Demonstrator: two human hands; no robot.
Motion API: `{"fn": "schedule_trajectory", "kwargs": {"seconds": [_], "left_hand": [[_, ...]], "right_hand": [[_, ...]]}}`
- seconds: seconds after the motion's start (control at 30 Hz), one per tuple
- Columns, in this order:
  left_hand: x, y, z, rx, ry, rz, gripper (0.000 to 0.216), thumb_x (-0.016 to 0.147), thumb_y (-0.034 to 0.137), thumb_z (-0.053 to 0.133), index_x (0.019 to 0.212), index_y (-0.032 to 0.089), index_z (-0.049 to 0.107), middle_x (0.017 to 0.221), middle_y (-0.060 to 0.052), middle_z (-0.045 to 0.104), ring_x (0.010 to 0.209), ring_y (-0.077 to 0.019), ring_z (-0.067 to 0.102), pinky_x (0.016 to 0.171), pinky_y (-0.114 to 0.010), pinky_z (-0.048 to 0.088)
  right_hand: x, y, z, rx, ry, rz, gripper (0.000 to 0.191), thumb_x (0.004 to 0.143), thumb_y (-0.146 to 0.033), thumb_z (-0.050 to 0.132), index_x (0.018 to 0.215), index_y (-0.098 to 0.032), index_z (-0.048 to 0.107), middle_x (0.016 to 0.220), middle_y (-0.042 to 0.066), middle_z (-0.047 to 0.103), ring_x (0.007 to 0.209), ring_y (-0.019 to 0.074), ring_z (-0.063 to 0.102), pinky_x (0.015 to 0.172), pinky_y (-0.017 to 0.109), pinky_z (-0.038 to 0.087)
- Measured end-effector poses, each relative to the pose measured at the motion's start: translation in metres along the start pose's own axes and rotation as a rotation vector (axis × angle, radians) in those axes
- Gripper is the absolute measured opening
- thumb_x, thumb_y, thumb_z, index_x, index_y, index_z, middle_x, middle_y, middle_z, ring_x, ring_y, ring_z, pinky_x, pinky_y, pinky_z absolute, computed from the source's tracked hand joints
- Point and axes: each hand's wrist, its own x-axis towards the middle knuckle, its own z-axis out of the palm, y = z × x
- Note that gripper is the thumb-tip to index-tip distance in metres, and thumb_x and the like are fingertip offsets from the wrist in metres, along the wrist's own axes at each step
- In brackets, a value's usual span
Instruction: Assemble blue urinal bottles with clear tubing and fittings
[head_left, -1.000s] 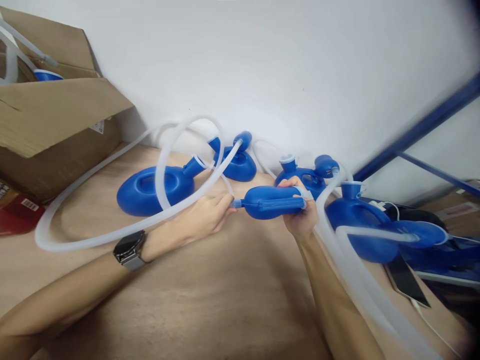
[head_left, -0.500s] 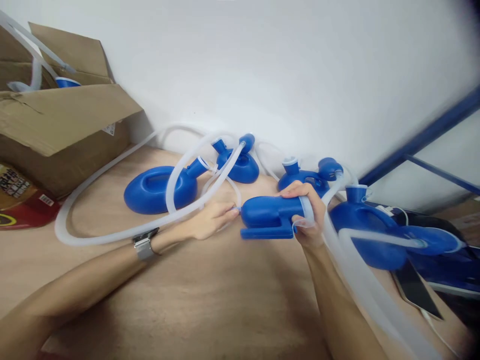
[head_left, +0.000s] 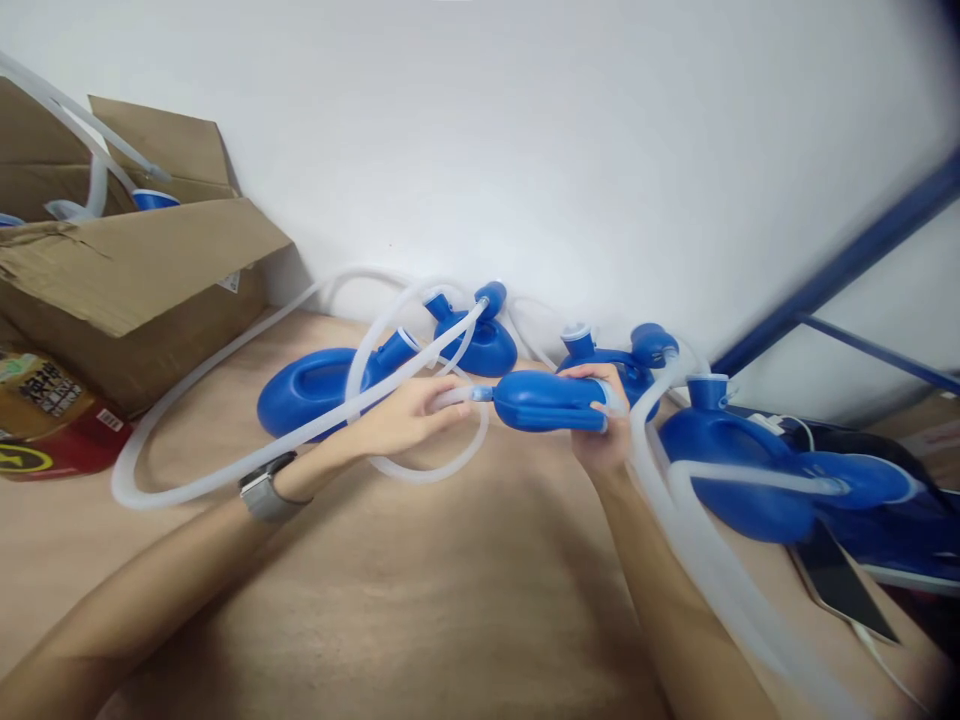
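My right hand [head_left: 609,440] is wrapped round the wide, pale-rimmed end of a blue plastic urinal funnel [head_left: 525,398], held sideways above the table. The funnel's narrow nozzle points left, and a clear tube [head_left: 450,397] meets it there. Close behind that joint, the fingers of my left hand [head_left: 397,412] grip the tube. From there the tube loops below and behind the left hand. A blue urinal bottle [head_left: 300,388] lies just beyond the left hand, its neck tilted up to the right. How far the tube goes over the nozzle is hard to see.
An open cardboard box [head_left: 142,270] with tubes stands at left, near a red-labelled container [head_left: 60,415]. Other blue bottles with tubes stand along the wall, one [head_left: 480,345] behind and another [head_left: 720,460] at right. A phone [head_left: 847,585] lies at the right edge.
The funnel has turned in my right hand, its handle now nearer the front. My left hand has shifted slightly left and now grips a tube, which shows joined to the nozzle.
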Motion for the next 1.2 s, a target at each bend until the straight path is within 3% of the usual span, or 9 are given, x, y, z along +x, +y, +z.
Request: {"fn": "schedule_trajectory", "kwargs": {"seconds": [0.17,0.27,0.43,0.5,0.6,0.7,0.97,1.1,1.2], "left_hand": [[-0.003,-0.02,0.008,0.48,0.235,0.298,0.04,0.109,0.039,0.05,0.142,0.018,0.061,0.117,-0.013,0.072,0.104,-0.024,0.068,0.092,-0.038,0.054],[-0.005,-0.029,0.011,0.639,0.26,0.322,0.037,0.111,0.039,0.046,0.136,0.019,0.064,0.116,-0.013,0.072,0.106,-0.0249,0.069,0.089,-0.036,0.055],[-0.005,-0.029,0.011,0.664,0.199,0.355,0.03,0.111,0.034,0.044,0.118,0.016,0.067,0.101,-0.011,0.074,0.089,-0.0227,0.07,0.079,-0.032,0.053],[-0.005,-0.027,0.012,0.608,0.197,0.356,0.025,0.11,0.029,0.046,0.111,0.016,0.067,0.092,-0.009,0.074,0.08,-0.0203,0.069,0.073,-0.03,0.052],[-0.006,-0.02,0.014,0.469,0.192,0.359,0.02,0.105,0.023,0.051,0.103,0.015,0.069,0.081,-0.004,0.071,0.067,-0.0159,0.065,0.066,-0.027,0.048],[-0.007,-0.007,0.012,0.373,0.195,0.316,0.02,0.102,0.024,0.055,0.101,0.015,0.073,0.072,-0.001,0.067,0.063,-0.0142,0.06,0.065,-0.026,0.045],[-0.004,0.007,0.003,0.145,0.102,0.019,0.035,0.101,0.04,0.055,0.089,0.015,0.076,0.062,0.002,0.057,0.056,-0.0123,0.047,0.055,-0.025,0.032],[-0.003,0.005,0.004,0.174,0.097,0.015,0.037,0.101,0.042,0.055,0.083,0.014,0.073,0.059,0.003,0.052,0.055,-0.0115,0.045,0.055,-0.025,0.031],[-0.004,0.001,0.007,0.236,0.144,0.091,0.03,0.101,0.035,0.055,0.088,0.015,0.072,0.062,0.003,0.057,0.056,-0.0114,0.048,0.059,-0.025,0.036]], "right_hand": [[0.001,0.012,0.001,0.068,0.067,0.09,0.032,0.077,-0.052,0.06,0.092,-0.027,0.073,0.089,0.003,0.062,0.073,0.0195,0.059,0.051,0.029,0.051],[-0.002,0.009,0.003,0.074,0.001,0.181,0.03,0.075,-0.049,0.06,0.093,-0.027,0.071,0.083,0.002,0.06,0.059,0.0174,0.056,0.037,0.027,0.043],[-0.005,0.009,0.004,0.101,0.01,0.203,0.03,0.075,-0.051,0.06,0.09,-0.026,0.067,0.084,0.001,0.061,0.054,0.0145,0.053,0.034,0.024,0.038],[-0.005,0.011,0.002,0.08,0.002,0.156,0.031,0.075,-0.052,0.061,0.09,-0.026,0.068,0.087,0.002,0.061,0.058,0.0155,0.053,0.037,0.025,0.039],[-0.004,0.014,-0.001,0.035,-0.044,0.018,0.035,0.074,-0.055,0.066,0.092,-0.026,0.071,0.09,0.004,0.06,0.076,0.0208,0.058,0.058,0.032,0.051],[-0.004,0.016,-0.001,0.083,-0.052,-0.05,0.04,0.077,-0.063,0.064,0.093,-0.027,0.07,0.091,0.004,0.059,0.081,0.0225,0.056,0.072,0.037,0.05],[-0.01,0.01,0.003,0.04,-0.036,-0.085,0.035,0.07,-0.058,0.074,0.091,-0.031,0.07,0.091,0.003,0.062,0.085,0.0251,0.058,0.079,0.041,0.048],[-0.011,0.008,0.005,0.061,-0.024,-0.104,0.031,0.073,-0.055,0.073,0.091,-0.029,0.071,0.09,0.003,0.061,0.083,0.024,0.057,0.078,0.04,0.047],[-0.01,0.012,0.007,0.072,0.027,-0.082,0.03,0.073,-0.053,0.07,0.09,-0.028,0.069,0.09,0.003,0.061,0.082,0.0231,0.058,0.076,0.039,0.046]]}}
